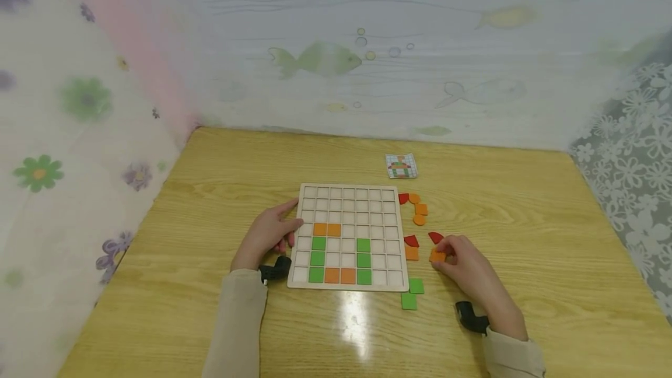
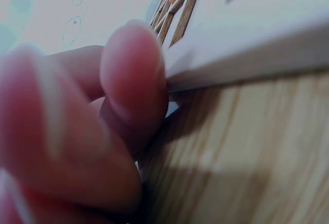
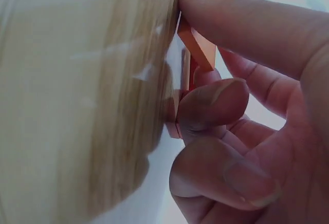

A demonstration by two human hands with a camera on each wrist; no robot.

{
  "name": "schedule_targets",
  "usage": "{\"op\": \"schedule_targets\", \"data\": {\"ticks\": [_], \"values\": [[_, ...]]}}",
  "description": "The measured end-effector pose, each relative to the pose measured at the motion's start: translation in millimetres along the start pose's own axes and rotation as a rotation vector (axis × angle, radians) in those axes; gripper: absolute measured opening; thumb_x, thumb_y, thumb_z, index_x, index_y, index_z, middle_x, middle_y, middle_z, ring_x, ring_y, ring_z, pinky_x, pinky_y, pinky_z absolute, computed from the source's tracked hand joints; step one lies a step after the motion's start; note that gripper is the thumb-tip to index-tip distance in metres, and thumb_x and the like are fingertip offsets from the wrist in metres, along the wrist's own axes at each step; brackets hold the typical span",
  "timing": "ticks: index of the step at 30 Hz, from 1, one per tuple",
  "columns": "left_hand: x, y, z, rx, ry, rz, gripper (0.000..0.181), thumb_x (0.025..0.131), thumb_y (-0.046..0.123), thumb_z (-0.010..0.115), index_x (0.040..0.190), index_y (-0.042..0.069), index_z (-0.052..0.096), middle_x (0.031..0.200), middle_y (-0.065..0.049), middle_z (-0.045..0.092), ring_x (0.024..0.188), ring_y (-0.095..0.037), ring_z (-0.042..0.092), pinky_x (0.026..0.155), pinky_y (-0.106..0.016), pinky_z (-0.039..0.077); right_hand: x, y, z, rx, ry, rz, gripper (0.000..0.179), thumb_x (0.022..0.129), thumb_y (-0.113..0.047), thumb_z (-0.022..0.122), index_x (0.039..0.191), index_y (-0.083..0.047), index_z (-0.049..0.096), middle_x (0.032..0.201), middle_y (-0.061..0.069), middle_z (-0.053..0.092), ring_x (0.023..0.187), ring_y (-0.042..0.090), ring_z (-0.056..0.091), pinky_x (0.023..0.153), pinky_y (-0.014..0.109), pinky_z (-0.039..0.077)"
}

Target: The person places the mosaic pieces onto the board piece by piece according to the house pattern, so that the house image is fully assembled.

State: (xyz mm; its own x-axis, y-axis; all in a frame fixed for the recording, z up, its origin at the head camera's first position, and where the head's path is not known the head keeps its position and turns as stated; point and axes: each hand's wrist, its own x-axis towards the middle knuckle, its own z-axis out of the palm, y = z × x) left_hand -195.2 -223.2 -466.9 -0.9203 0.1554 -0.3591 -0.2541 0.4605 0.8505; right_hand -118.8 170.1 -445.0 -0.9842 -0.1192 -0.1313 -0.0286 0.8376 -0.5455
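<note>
A wooden grid board [image 1: 347,186] lies on the table, with green tiles [image 1: 364,245] and orange tiles [image 1: 333,230] in some of its squares. My left hand [image 1: 268,232] is at the board's left edge, thumb and index finger touching the rim. In the left wrist view a fingertip [image 2: 134,67] is right against the board's side. Right of the board, my right hand [image 1: 469,264] pinches an orange square tile [image 1: 437,256] between thumb and fingertips. That tile [image 3: 197,44] stands tilted close over the tabletop in the right wrist view.
Several loose pieces lie along the board's right side: red quarter-circle pieces [image 1: 436,238], rounded orange pieces [image 1: 419,220], orange squares [image 1: 412,254] and two green squares [image 1: 409,301]. Behind the board lies a small pattern card [image 1: 401,166]. A wall [image 1: 315,98] stands along the table's far edge.
</note>
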Motion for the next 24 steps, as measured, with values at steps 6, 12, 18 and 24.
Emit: {"op": "schedule_targets", "data": {"ticks": [6, 12, 18, 24], "values": [[0.9, -0.4, -0.3, 0.0, -0.007, 0.004, 0.055, 0.085, 0.032, 0.06, 0.135, 0.036, 0.036, 0.058, -0.015, 0.058, 0.036, -0.017, 0.045, 0.038, -0.031, 0.042, -0.2, 0, 1, -0.005, 0.017, -0.019, 0.024, 0.081, -0.023, 0.066, 0.099, -0.009, 0.058, 0.084, 0.0, 0.053, 0.071, 0.015, 0.045, 0.063, 0.03, 0.038], [1.5, -1.4, 0.6, -0.012, -0.004, 0.006, 0.055, 0.085, 0.032, 0.06, 0.134, 0.036, 0.037, 0.058, -0.015, 0.058, 0.036, -0.017, 0.044, 0.037, -0.03, 0.042, -3.1, -3, -1, -0.007, 0.021, -0.019, 0.029, 0.086, -0.034, 0.058, 0.103, -0.01, 0.059, 0.087, 0.0, 0.055, 0.074, 0.017, 0.046, 0.065, 0.032, 0.038], [1.1, -0.8, 1.6, -0.046, -0.007, -0.006, 0.054, 0.085, 0.03, 0.061, 0.134, 0.036, 0.037, 0.059, -0.016, 0.057, 0.036, -0.017, 0.045, 0.036, -0.029, 0.04, -1.5, -7, -2, -0.017, 0.027, -0.018, 0.026, 0.089, -0.038, 0.052, 0.099, -0.015, 0.059, 0.085, -0.001, 0.055, 0.075, 0.017, 0.046, 0.066, 0.032, 0.038], [0.5, -0.1, 1.4, -0.054, 0.002, -0.013, 0.054, 0.085, 0.03, 0.06, 0.134, 0.036, 0.037, 0.059, -0.015, 0.057, 0.036, -0.017, 0.045, 0.035, -0.028, 0.04, 2.8, -12, -1, -0.01, -0.002, -0.024, 0.031, 0.087, -0.045, 0.052, 0.094, -0.016, 0.059, 0.069, -0.002, 0.047, 0.064, 0.015, 0.042, 0.057, 0.028, 0.033]]}}
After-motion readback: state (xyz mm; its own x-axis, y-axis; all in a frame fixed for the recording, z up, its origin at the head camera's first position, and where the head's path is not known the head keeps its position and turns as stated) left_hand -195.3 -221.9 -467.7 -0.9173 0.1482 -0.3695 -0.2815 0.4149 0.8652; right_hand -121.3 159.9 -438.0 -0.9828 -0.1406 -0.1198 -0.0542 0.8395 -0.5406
